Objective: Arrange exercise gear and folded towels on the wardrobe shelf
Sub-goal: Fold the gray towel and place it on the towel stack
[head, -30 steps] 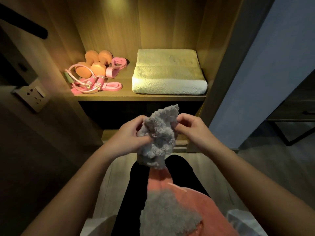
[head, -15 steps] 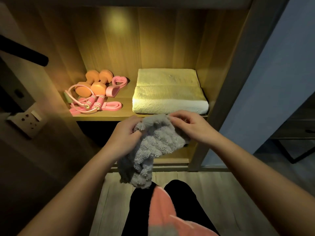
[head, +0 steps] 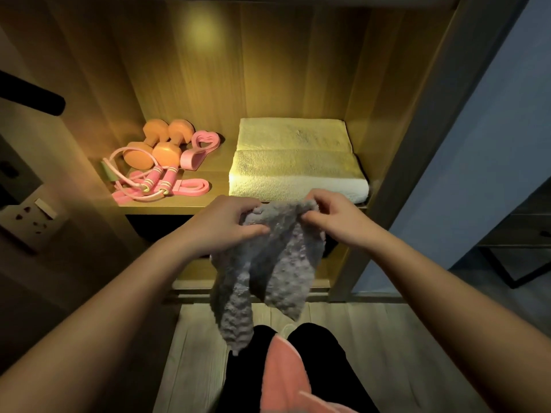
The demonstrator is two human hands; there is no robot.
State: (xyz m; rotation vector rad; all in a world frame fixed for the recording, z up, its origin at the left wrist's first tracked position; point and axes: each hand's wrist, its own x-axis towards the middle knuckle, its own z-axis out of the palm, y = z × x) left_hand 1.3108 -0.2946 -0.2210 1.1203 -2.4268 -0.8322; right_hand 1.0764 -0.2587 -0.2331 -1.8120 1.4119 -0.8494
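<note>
Raised and spread since a second ago, the grey towel (head: 268, 263) is pinched along its top edge by left hand (head: 222, 226) and right hand (head: 337, 217), hanging lengthwise, apparently just before the shelf (head: 167, 205).

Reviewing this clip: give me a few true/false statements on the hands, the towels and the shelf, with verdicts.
1. The left hand and right hand both grip the grey towel. True.
2. The dumbbells sit on the shelf, left of the white towel. True.
3. The grey towel lies folded on the shelf. False: it hangs unfolded from the hands, in front of the shelf.
4. The white towel is crumpled. False: it lies neatly folded.
</note>
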